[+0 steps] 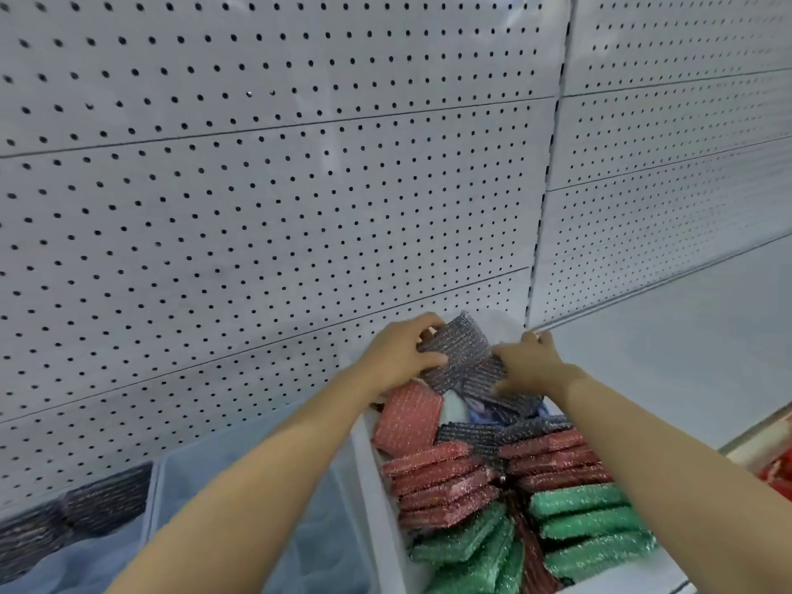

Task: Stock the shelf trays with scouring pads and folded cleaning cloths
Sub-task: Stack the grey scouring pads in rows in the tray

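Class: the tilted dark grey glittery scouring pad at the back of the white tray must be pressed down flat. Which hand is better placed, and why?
Left. The left hand already grips the dark grey glittery scouring pad; the right hand rests on lower pads.

Bright, even, shadowless light; soft overall blur, wide-angle bending towards the edges.

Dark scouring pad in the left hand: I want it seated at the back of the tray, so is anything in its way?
Nothing visible blocks it. The left hand grips the dark scouring pad above the tray's back end.
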`<state>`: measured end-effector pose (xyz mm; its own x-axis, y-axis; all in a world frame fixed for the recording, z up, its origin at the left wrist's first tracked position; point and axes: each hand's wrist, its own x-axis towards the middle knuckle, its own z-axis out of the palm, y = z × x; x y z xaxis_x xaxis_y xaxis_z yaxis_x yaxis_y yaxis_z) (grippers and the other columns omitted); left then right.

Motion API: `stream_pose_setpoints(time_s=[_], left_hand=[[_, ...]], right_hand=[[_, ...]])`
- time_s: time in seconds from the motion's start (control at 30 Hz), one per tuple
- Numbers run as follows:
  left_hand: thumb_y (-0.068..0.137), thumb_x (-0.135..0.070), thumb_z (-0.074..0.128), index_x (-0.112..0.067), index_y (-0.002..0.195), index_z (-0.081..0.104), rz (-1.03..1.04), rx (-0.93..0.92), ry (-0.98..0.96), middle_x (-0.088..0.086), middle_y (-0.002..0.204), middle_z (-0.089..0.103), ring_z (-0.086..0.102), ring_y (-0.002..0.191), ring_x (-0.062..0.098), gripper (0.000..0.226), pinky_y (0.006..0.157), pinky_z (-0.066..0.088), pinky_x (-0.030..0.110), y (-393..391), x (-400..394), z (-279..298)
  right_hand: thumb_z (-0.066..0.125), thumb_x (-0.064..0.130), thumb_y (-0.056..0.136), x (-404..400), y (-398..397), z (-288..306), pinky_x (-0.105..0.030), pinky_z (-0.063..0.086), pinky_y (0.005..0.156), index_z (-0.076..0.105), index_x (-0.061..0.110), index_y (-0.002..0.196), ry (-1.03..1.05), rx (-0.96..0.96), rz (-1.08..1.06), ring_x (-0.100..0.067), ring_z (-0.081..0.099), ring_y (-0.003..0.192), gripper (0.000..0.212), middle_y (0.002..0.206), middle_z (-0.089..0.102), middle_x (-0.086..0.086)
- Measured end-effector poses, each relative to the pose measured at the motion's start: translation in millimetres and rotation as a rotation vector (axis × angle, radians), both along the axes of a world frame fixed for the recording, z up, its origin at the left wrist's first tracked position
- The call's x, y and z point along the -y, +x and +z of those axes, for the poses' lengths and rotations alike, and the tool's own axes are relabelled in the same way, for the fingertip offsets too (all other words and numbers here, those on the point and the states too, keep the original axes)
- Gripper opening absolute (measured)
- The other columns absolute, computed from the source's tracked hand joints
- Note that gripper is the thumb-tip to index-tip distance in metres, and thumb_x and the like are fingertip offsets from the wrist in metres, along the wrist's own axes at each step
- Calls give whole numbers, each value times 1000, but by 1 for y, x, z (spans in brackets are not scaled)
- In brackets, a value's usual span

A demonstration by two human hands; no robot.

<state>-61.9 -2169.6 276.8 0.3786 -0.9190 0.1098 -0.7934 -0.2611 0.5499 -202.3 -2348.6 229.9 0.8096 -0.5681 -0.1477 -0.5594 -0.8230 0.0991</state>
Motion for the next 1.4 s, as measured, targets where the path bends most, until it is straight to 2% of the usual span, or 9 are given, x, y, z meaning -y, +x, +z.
stream_pose_setpoints(time_s=[0.13, 0.23, 0.33, 0.47, 0.63, 0.93, 1.07, 1.3, 1.4], left_hand=[[80, -33, 78, -33, 117, 50, 86, -22, -87, -6, 99, 66, 66, 84, 15, 46, 81, 51, 31, 18, -32, 18], [80, -32, 78, -36, 115, 53, 136, 17, -113, -6, 102, 68, 66, 80, 11, 43, 78, 51, 29, 33, -66, 28], [81, -27, 77, -36, 115, 56, 189, 33, -118, -11, 96, 65, 66, 82, 14, 40, 80, 54, 33, 50, -112, 39], [83, -27, 76, -38, 115, 56, 262, 131, -65, -10, 97, 64, 65, 87, 16, 39, 84, 52, 34, 78, -189, 52], [84, -31, 74, -42, 116, 55, 379, 264, 86, -10, 102, 66, 63, 88, 13, 39, 85, 52, 38, 121, -300, 51], [88, -29, 70, -33, 133, 57, 481, 308, 312, -2, 129, 63, 57, 116, 22, 47, 96, 47, 38, 160, -378, -39], [91, -28, 65, -30, 136, 55, 477, 395, 314, 1, 126, 64, 58, 113, 25, 46, 93, 49, 39, 170, -376, -59], [91, -23, 61, -27, 130, 59, 378, 473, 382, 5, 114, 62, 58, 105, 27, 39, 84, 50, 37, 185, -375, -62], [89, -20, 62, -25, 126, 62, 361, 381, 325, 2, 116, 55, 58, 102, 25, 37, 84, 49, 38, 185, -370, -81]], right_hand=[[72, 39, 74, -7, 8, -6, -46, 23, 108, 55, 33, 115, 14, 108, -15, -20, 54, 103, 45, 103, 54, 5], [68, 16, 78, -16, 6, 3, -32, 41, 86, 62, 26, 114, 165, 323, 3, -19, 53, 87, 38, 96, 48, 3], [65, 7, 80, -35, 5, 26, -33, 49, 85, 65, 21, 119, 217, 508, 25, -21, 59, 92, 41, 109, 65, -5], [68, 6, 81, -76, 14, 63, -38, 48, 94, 58, 24, 131, 200, 665, 56, -28, 62, 105, 53, 123, 64, -11], [72, 5, 80, -167, 57, 87, -41, 48, 94, 61, 24, 128, 265, 793, 250, -29, 61, 102, 52, 114, 65, -11], [68, 9, 83, -328, 141, 56, -29, 44, 88, 59, 30, 129, 442, 741, 580, -16, 58, 98, 52, 106, 63, 2], [69, 10, 82, -359, 159, 34, -32, 47, 85, 59, 32, 129, 472, 740, 610, -15, 57, 92, 53, 100, 63, 1], [70, 9, 81, -371, 174, 20, -19, 37, 78, 59, 31, 129, 486, 763, 552, -7, 53, 88, 53, 98, 59, 9], [70, 8, 80, -373, 178, 19, -22, 41, 80, 60, 30, 128, 491, 773, 539, -8, 53, 86, 53, 96, 57, 10]])
